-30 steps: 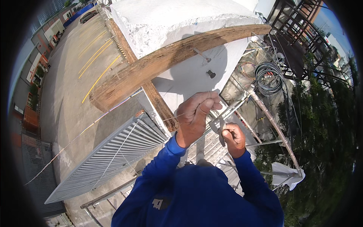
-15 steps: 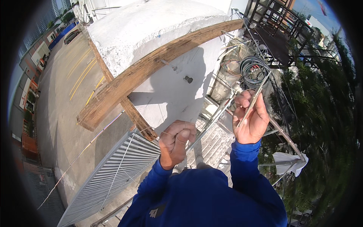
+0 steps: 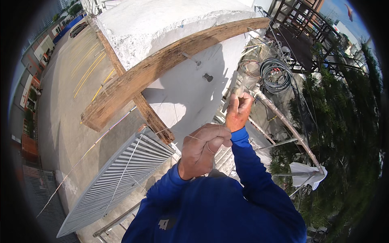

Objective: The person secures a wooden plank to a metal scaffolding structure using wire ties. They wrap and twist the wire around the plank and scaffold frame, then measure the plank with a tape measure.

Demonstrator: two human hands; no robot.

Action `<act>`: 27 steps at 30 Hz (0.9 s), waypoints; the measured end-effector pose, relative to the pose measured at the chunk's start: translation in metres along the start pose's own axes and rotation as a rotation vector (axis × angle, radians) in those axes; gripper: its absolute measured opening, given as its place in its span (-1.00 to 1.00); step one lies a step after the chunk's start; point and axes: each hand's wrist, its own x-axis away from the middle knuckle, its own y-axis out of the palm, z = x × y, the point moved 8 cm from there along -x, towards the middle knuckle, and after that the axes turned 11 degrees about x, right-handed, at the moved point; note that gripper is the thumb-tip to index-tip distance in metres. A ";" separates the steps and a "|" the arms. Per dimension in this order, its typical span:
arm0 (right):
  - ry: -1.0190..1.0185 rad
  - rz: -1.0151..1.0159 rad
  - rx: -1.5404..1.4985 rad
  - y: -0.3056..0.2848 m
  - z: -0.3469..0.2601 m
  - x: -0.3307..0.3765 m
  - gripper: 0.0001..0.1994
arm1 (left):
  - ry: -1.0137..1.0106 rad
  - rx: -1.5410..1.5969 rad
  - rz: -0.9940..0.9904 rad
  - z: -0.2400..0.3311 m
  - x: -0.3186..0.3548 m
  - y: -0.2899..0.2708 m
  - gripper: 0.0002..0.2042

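My left hand (image 3: 203, 150) is closed on a thin string (image 3: 175, 134), which runs left toward the lower end of the upright wooden board (image 3: 153, 117). Just beyond it, my right hand (image 3: 239, 111) pinches a thin, flat, light-coloured strip (image 3: 242, 84) that points up and away; its exact kind is unclear. The hands are close together, with the left one overlapping the right wrist. In front of them a long wooden plank (image 3: 162, 60) crosses the white concrete block (image 3: 174, 20), with metal pins sticking out of its face.
Metal poles (image 3: 289, 127) slope down on the right, one ending in a white cloth (image 3: 302, 172). Coiled dark cable (image 3: 275, 76) lies beyond. A ribbed metal panel (image 3: 117, 178) leans at lower left, high above a paved lot (image 3: 60, 93). Trees (image 3: 340, 133) fill the right.
My right hand has swung left and forward with the strip, which now points away from me. My left hand has shifted right, still gripping the string.
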 end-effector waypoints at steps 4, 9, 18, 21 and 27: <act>0.096 -0.557 -0.015 -0.016 0.031 0.068 -0.81 | 0.159 -0.071 0.097 -0.017 -0.025 -0.022 -0.75; 0.264 -0.702 -0.171 -0.060 -0.015 0.121 -0.71 | -0.011 -0.002 0.203 -0.029 -0.023 -0.044 -0.74; 0.331 -0.604 -1.261 -0.058 -0.109 0.046 -0.80 | 0.078 -0.434 -0.029 -0.008 -0.020 -0.052 -0.83; 0.425 -0.589 -1.321 -0.063 -0.100 0.005 -0.79 | -0.098 -0.245 -0.010 -0.012 0.009 -0.036 -0.80; 0.813 -0.291 -0.931 -0.091 0.004 -0.035 -0.84 | 0.062 -0.022 0.225 -0.018 0.038 -0.010 -0.74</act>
